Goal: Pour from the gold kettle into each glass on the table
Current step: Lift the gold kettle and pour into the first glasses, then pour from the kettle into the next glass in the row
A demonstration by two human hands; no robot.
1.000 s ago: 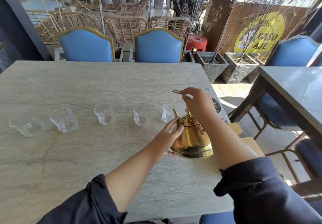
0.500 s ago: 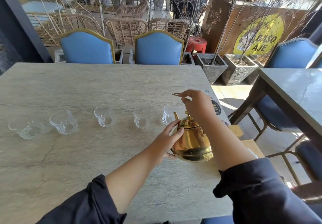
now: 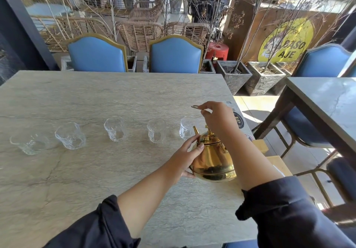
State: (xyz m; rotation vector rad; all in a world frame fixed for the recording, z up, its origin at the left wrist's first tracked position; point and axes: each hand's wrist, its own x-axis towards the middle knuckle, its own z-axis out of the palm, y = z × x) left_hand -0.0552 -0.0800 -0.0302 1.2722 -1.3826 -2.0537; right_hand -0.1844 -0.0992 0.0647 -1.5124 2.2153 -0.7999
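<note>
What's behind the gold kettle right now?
Just behind the gold kettle stands the rightmost glass, partly covered by the kettle's spout and the right hand. Whether it holds liquid cannot be told.

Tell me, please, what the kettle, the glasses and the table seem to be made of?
Kettle: metal with a polished gold finish; it mirrors its surroundings. Whether brass or plated steel, I cannot tell.
Glasses: clear glass, possibly hard plastic; the table shows through them, and some walls look patterned.
Table: looks like grey-beige stone with a matt finish, veined and cracked; it could be a stone-look laminate.
</note>
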